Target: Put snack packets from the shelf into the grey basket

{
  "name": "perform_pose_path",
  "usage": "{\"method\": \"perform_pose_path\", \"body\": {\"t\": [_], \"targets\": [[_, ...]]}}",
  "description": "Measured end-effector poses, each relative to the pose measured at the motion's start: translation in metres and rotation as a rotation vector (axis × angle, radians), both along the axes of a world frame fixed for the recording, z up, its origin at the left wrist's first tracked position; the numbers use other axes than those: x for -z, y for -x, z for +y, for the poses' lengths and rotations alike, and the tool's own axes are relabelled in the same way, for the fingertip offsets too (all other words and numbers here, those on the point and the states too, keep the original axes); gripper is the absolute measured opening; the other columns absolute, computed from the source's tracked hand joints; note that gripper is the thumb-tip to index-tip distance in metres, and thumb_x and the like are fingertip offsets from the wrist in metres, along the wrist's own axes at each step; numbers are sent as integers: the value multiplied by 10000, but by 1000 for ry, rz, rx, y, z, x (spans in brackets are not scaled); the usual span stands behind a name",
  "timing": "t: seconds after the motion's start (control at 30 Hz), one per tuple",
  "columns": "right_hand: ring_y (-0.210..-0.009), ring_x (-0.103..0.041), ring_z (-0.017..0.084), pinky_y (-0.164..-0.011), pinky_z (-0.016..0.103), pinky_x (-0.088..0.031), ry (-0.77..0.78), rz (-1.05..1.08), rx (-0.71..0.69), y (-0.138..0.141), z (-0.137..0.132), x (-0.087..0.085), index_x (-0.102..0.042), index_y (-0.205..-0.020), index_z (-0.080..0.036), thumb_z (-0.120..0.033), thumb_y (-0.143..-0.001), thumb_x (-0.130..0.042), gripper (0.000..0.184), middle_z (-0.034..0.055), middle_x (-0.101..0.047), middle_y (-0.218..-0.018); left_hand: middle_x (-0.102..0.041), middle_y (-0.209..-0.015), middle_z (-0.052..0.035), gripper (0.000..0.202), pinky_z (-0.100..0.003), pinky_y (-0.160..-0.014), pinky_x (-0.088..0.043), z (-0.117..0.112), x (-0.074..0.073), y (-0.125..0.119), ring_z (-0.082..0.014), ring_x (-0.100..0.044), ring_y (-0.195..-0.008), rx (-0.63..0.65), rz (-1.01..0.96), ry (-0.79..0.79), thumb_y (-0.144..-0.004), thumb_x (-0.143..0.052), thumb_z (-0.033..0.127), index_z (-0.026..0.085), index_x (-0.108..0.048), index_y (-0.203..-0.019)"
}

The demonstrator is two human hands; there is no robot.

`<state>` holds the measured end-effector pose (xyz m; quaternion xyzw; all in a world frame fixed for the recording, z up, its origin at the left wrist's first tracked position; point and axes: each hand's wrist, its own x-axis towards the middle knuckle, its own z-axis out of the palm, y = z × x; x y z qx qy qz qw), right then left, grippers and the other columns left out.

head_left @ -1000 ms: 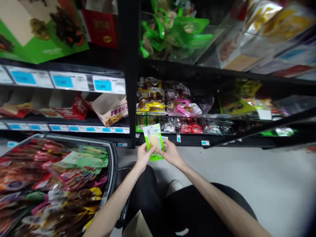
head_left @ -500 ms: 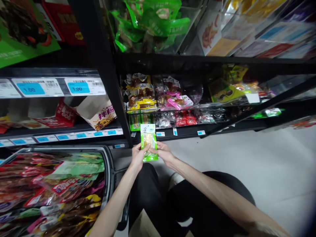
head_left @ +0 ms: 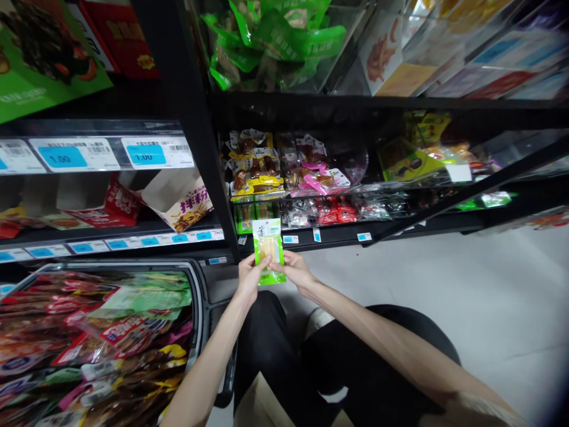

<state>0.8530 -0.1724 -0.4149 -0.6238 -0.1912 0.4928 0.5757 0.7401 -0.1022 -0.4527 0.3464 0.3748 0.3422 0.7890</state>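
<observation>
A small green-and-white snack packet (head_left: 269, 240) with a clear window showing pale yellow food is held upright in front of the shelf. My left hand (head_left: 249, 276) grips its left edge, the thumb lying across the front. On the opposite edge my right hand (head_left: 296, 270) is closed in the same way, its thumb meeting the other near the packet's lower middle. Just beyond the packet, similar green packets (head_left: 253, 216) stand in the bottom shelf row. Fingers behind the packet are hidden.
A dark-rimmed crate (head_left: 195, 308) full of colourful snack packets stands at my left. Yellow packets (head_left: 255, 169) and pink packets (head_left: 313, 172) fill clear bins on the low shelf. A black shelf post (head_left: 191, 118) rises left of centre. Pale floor (head_left: 400, 279) lies at right.
The view has shifted slightly. Both hands still hold the packet, which sits a little higher in view and shows its printed front a bit more clearly.
</observation>
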Motion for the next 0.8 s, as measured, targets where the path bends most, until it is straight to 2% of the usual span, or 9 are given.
{"method": "perform_pose_path", "body": {"t": [0.4, 0.6, 0.7, 0.8], "targets": [[-806, -746, 246, -847, 402, -588, -13, -31, 3, -1, -1, 2, -756, -893, -176, -354, -415, -994, 563, 61, -785, -909, -718, -780, -48, 437, -263, -690, -492, 0, -1, 0, -153, -636, -723, 11, -5, -26, -513, -951, 399, 140, -782, -822], [-810, -739, 245, -849, 394, -577, -25, -49, 6, -1, -1, 2, -752, -906, -173, -367, -445, -984, 551, 60, -780, -882, -710, -838, -63, 487, -280, -723, -510, 0, 1, -1, -172, -653, -768, 19, 22, -40, -563, -921, 423, 126, -740, -903], [-848, -736, 260, -870, 415, -575, -21, -70, -9, -1, -1, 8, -741, -937, -174, -396, -480, -966, 555, 73, -780, -922, -687, -914, -58, 518, -303, -769, -525, -1, 1, -3, -184, -658, -825, -71, 132, -188, -622, -885, 387, 158, -661, -1029], [-925, -727, 269, -893, 415, -572, -58, -214, 7, 0, 1, 12, -718, -999, -177, -422, -597, -897, 504, 90, -772, -1026, -629, -1040, -68, 481, -317, -799, -526, -3, 0, -2, -191, -629, -907, -217, 355, -513, -663, -847, 295, 191, -598, -1061]]}}
